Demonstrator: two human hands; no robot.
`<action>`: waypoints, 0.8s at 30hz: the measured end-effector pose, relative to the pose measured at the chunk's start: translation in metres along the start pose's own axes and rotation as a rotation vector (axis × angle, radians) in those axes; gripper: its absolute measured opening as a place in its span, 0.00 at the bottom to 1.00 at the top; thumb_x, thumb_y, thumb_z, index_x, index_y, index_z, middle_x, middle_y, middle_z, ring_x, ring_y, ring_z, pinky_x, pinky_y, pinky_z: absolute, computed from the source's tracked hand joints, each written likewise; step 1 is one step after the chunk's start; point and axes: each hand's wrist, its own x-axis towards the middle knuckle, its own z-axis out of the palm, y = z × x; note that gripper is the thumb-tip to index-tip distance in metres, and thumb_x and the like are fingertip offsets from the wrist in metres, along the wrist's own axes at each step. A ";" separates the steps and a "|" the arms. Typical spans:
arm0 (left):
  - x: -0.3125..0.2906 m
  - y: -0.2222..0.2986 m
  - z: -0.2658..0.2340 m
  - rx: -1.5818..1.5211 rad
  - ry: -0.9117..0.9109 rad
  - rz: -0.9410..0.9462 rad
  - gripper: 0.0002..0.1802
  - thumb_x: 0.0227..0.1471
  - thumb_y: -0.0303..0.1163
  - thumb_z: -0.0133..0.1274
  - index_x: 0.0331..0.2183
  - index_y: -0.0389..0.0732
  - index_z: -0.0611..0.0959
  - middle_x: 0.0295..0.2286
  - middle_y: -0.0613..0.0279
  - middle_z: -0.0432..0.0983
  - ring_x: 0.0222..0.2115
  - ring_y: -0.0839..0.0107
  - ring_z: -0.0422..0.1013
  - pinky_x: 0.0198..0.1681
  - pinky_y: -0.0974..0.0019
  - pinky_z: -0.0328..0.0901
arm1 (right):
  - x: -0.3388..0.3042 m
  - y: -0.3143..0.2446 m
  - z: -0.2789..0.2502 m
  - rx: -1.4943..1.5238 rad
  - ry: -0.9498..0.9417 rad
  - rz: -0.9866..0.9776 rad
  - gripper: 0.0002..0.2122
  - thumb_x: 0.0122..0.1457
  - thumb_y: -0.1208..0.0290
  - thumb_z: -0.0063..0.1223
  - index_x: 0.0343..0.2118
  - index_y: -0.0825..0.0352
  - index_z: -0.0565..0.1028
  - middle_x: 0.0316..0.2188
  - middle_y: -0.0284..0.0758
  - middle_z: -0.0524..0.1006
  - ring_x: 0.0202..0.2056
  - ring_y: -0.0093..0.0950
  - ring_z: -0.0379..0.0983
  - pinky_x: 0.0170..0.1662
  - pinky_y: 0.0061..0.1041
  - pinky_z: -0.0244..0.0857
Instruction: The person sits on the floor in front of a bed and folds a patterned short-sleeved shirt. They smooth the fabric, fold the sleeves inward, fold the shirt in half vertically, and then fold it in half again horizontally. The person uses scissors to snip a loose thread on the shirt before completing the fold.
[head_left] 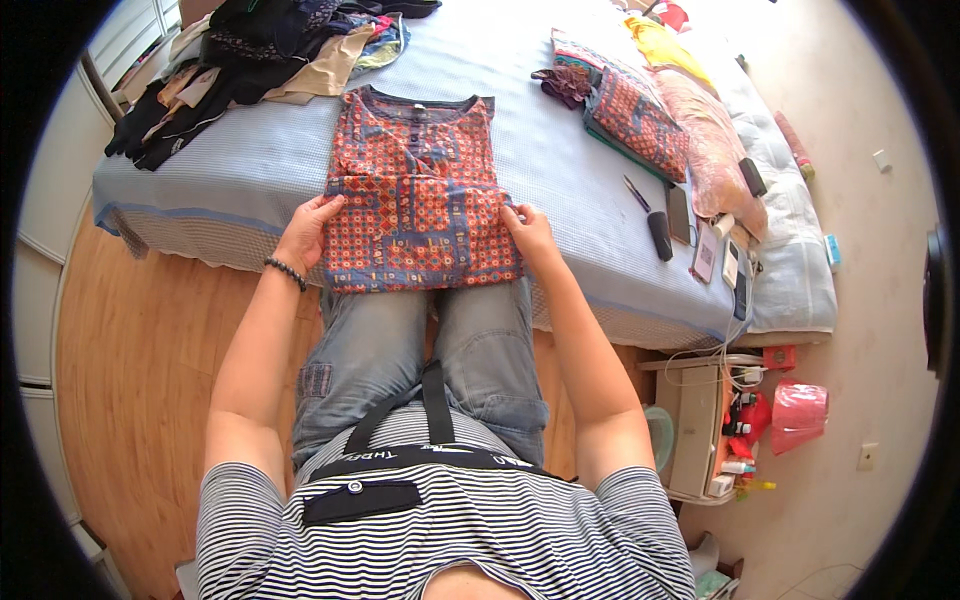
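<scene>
A red and blue patterned top [420,225] lies on the near edge of the bed, its neckline away from me. Its lower part is folded up over the front, and the near fold reaches over my knees. At the left end of that fold, my left hand [304,232] is closed, pinching the cloth between thumb and fingers. My right hand [532,236] pinches the opposite side edge at about the same height. The fabric between the hands lies fairly flat.
The bed has a light blue cover [230,190]. A heap of dark and beige clothes [270,50] lies far left. Folded patterned clothes [640,120] sit right, near a phone [705,252] and a black case [659,236]. A nightstand [690,420] and pink lampshade [799,415] stand lower right.
</scene>
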 end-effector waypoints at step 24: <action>0.016 0.005 0.000 0.193 0.139 0.230 0.08 0.54 0.24 0.52 0.38 0.32 0.78 0.33 0.61 0.79 0.32 0.76 0.75 0.37 0.72 0.70 | 0.008 -0.044 0.004 -0.145 0.265 -0.288 0.19 0.53 0.74 0.58 0.47 0.73 0.70 0.37 0.42 0.76 0.37 0.29 0.74 0.38 0.26 0.69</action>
